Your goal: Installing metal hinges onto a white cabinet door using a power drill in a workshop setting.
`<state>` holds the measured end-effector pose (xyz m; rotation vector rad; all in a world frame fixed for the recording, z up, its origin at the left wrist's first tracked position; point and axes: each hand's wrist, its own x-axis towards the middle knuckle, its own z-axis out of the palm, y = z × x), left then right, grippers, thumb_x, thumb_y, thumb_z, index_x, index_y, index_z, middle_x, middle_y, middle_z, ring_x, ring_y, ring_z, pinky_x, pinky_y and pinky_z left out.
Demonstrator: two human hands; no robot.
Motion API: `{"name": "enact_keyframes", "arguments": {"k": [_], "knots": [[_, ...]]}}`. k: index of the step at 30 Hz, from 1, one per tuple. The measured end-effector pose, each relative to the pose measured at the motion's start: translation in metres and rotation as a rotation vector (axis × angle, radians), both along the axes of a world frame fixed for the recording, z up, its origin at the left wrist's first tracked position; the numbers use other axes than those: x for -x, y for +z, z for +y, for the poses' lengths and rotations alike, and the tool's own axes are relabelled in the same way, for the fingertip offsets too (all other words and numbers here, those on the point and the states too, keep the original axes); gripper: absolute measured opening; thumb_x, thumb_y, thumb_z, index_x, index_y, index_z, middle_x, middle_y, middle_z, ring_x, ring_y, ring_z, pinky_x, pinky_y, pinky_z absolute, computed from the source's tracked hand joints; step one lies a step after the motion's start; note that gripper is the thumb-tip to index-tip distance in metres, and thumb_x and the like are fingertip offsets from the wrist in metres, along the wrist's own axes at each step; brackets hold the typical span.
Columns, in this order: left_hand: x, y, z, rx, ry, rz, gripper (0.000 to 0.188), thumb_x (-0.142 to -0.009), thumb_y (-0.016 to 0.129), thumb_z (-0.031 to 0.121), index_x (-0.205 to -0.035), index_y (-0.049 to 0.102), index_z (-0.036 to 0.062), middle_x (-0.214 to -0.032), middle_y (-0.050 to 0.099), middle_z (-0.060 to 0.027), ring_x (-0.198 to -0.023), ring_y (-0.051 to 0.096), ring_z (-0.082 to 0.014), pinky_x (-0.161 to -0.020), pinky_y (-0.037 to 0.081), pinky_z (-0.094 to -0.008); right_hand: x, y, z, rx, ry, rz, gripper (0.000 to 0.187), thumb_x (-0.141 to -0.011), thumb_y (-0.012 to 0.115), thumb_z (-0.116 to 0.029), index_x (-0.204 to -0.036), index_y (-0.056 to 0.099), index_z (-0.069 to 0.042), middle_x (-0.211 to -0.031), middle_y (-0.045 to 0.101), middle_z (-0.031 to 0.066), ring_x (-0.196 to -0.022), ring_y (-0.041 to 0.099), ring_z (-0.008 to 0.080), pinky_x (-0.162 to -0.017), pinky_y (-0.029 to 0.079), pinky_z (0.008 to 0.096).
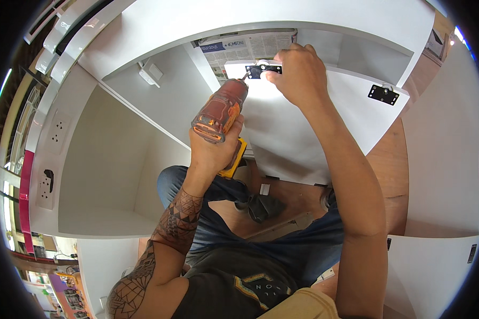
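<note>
1. Work point, at 12 o'clock: a black metal plate [255, 72] lies against the upper edge of a white board [308, 125], which slopes across the open cabinet.
2. Left hand [214, 148], wrapped around the handle of a drill [222, 110]; the trigger finger cannot be made out. The tool points toward 1 o'clock, its bit [245, 77] at the plate's left end — whether it is seated in a screw cannot be told.
3. Right hand [305, 74], at the plate's 3 o'clock: thumb on the near face, fingers curled over the board's edge, apparently pinching plate and board together.
4. Step in hand, as judged: fastening this plate. A second plate [383, 94] sits at 2 o'clock on the same board.
5. Next move, as judged: it calls for a square bit, steady pressure and an unshifted plate — with the right thumb clear of the tip.
</note>
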<state>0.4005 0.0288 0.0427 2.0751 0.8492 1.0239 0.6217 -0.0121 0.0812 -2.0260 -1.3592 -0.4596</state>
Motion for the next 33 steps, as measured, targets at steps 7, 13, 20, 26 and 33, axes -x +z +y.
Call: {"name": "enact_keyframes", "arguments": {"k": [7, 13, 20, 26, 33], "knots": [[-0.002, -0.001, 0.002, -0.023, -0.001, 0.015, 0.04, -0.089, 0.076, 0.021, -0.118, 0.065, -0.0037, -0.104, 0.075, -0.0158, -0.093, 0.074, -0.0271, -0.083, 0.058, -0.0372, -0.001, 0.0, 0.001, 0.006, -0.002, -0.022, 0.035, -0.075, 0.088, -0.03, -0.098, 0.08, -0.006, -0.105, 0.074, 0.0141, -0.11, 0.066, 0.0341, -0.094, 0.056, 0.0431], [-0.002, -0.002, 0.003, 0.004, -0.005, 0.001, 0.038, -0.089, 0.075, 0.021, -0.117, 0.065, -0.004, -0.103, 0.075, -0.0158, -0.092, 0.074, -0.0267, -0.082, 0.058, -0.0369, 0.0, 0.001, 0.001, 0.018, -0.001, -0.027, 0.034, -0.075, 0.087, -0.03, -0.098, 0.08, -0.006, -0.104, 0.074, 0.0136, -0.107, 0.066, 0.0327, -0.091, 0.056, 0.0427], [-0.006, 0.003, 0.0, 0.08, -0.003, -0.037, 0.037, -0.089, 0.076, 0.019, -0.116, 0.066, -0.0045, -0.102, 0.075, -0.0141, -0.09, 0.073, -0.024, -0.08, 0.057, -0.0353, -0.001, -0.001, 0.002, -0.01, -0.008, -0.043, 0.033, -0.075, 0.087, -0.029, -0.096, 0.08, -0.005, -0.103, 0.074, 0.0132, -0.106, 0.066, 0.0317, -0.09, 0.057, 0.0422], [-0.008, -0.006, 0.004, 0.167, -0.021, -0.124, 0.037, -0.089, 0.076, 0.019, -0.116, 0.066, -0.0049, -0.101, 0.074, -0.0149, -0.09, 0.073, -0.0238, -0.08, 0.057, -0.0355, -0.001, -0.002, 0.002, -0.01, -0.011, -0.058, 0.032, -0.075, 0.087, -0.029, -0.096, 0.08, -0.005, -0.103, 0.074, 0.0129, -0.105, 0.066, 0.0317, -0.09, 0.056, 0.0418], [-0.007, -0.011, 0.002, 0.034, -0.01, -0.068, 0.037, -0.089, 0.076, 0.02, -0.114, 0.067, -0.0051, -0.102, 0.074, -0.0163, -0.093, 0.073, -0.0253, -0.08, 0.057, -0.0359, 0.001, -0.002, -0.001, -0.008, 0.007, -0.035, 0.034, -0.075, 0.087, -0.03, -0.097, 0.08, -0.006, -0.103, 0.074, 0.0124, -0.104, 0.066, 0.031, -0.089, 0.056, 0.0425]]}}
